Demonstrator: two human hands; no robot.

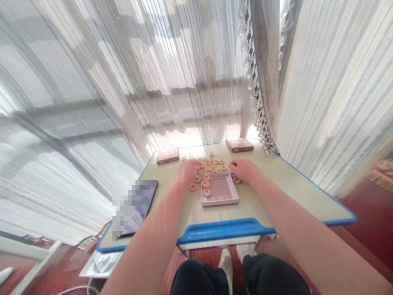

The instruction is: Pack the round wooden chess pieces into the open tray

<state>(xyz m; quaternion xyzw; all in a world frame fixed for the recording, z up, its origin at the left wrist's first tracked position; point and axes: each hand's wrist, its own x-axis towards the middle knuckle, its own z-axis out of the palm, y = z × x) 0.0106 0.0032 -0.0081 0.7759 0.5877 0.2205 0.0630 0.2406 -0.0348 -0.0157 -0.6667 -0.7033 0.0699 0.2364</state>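
Observation:
Several round wooden xiangqi pieces [212, 164] with red and black characters lie in a loose group on the table. In front of them is a shallow, pale open box [220, 202], with three red-marked pieces [206, 184] in a column along its left side. My left hand [188, 171] is at the left of the group, its fingers bent inward among the pieces; what they hold is hidden. My right hand [242, 169] is beyond the box's far right corner, fingers curled closed, their contents hidden. Dark-marked pieces [236, 180] lie just below it.
Flat printed boxes stand at the back, one on the left [168, 155] and one on the right [240, 144]. A tablet [143, 205] lies at the left edge. The pale table [294, 188] has a blue rim, with a blue tray groove [221, 230] in front. Sheer curtains [184, 82] hang behind.

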